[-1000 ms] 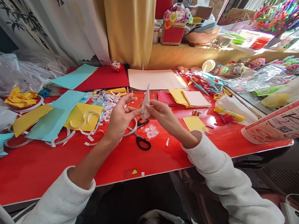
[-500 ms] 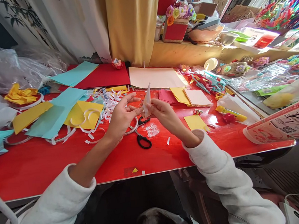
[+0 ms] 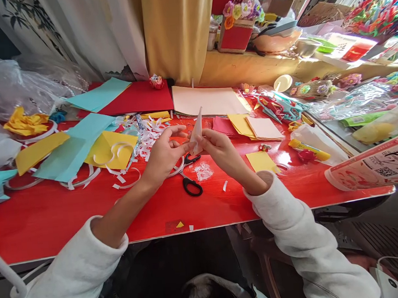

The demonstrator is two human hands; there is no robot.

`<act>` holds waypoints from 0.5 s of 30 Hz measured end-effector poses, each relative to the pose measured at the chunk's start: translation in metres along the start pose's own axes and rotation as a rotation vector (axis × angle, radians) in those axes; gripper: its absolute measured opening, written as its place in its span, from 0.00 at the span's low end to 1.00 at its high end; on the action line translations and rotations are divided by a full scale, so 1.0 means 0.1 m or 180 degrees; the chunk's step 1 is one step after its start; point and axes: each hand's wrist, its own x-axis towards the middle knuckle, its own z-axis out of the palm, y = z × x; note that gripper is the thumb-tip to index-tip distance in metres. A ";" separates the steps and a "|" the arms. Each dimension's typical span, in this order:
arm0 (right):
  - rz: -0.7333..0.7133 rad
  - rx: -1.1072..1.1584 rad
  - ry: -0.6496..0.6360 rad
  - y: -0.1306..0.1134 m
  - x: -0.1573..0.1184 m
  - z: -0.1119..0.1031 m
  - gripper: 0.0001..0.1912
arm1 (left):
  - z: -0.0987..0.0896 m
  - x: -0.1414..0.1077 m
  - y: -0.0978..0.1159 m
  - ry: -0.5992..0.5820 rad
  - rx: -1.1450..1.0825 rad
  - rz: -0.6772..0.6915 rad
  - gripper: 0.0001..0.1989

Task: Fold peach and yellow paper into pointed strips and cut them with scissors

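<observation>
- Your landmark is the black-handled scissors (image 3: 184, 180), lying on the red table (image 3: 149, 219).
- Your folded pale paper (image 3: 197, 129) is held up just beyond the scissors, its narrow tip pointing upward.
- Your left hand (image 3: 162, 155), beyond the scissors and to their left, pinches the paper's lower edge between thumb and finger, with other fingers loosely curled and apart.
- Your right hand (image 3: 220, 145), beyond the scissors and to their right, grips the paper's other side in a narrow pinch.
- Well to the right of the scissors you have a tilted cup (image 3: 342, 178); its label carries a QR code (image 3: 385, 171) and dark characters you cannot read surely.
- Between cup and scissors, farther back, lies a yellow tube (image 3: 312, 151); its print is too small.
- Beyond the scissors to the left, white paper shreds (image 3: 152, 134) surround a printed blue-and-white strip (image 3: 140, 122), illegible.
</observation>
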 end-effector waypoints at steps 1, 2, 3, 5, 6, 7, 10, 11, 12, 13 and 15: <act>0.0003 0.0089 -0.0007 -0.01 0.00 0.00 0.14 | -0.01 0.00 0.00 -0.0038 0.0108 0.0015 0.18; 0.0005 0.0174 -0.0019 -0.02 0.00 -0.01 0.14 | -0.01 0.01 0.00 -0.0077 0.0219 0.0034 0.17; 0.0011 0.0245 -0.0034 -0.03 0.00 -0.01 0.14 | -0.02 0.01 0.00 -0.0112 0.0319 0.0055 0.16; 0.0048 0.0354 -0.0065 -0.05 0.00 -0.02 0.15 | -0.04 0.02 0.01 -0.0179 0.0430 0.0104 0.15; 0.0080 0.0396 -0.0091 -0.05 0.00 -0.03 0.15 | -0.05 0.02 0.02 -0.0198 0.0441 0.0135 0.15; 0.0112 0.0436 -0.0118 -0.05 0.00 -0.03 0.15 | -0.06 0.02 0.03 -0.0206 0.0435 0.0168 0.15; 0.0121 0.0516 -0.0185 -0.05 -0.01 -0.03 0.16 | -0.07 0.02 0.07 -0.0303 0.0421 0.0244 0.14; 0.0108 0.0530 -0.0199 -0.05 -0.01 -0.03 0.16 | -0.07 0.01 0.08 -0.0341 0.0436 0.0273 0.14; 0.0100 0.0541 -0.0211 -0.04 0.00 -0.02 0.15 | -0.07 0.01 0.09 -0.0364 0.0463 0.0312 0.14; 0.0099 0.0553 -0.0223 -0.04 0.00 -0.02 0.15 | -0.07 0.00 0.09 -0.0355 0.0500 0.0363 0.13; 0.0131 0.0570 -0.0232 -0.02 0.00 -0.02 0.15 | -0.06 0.00 0.10 -0.0263 0.0595 0.0465 0.13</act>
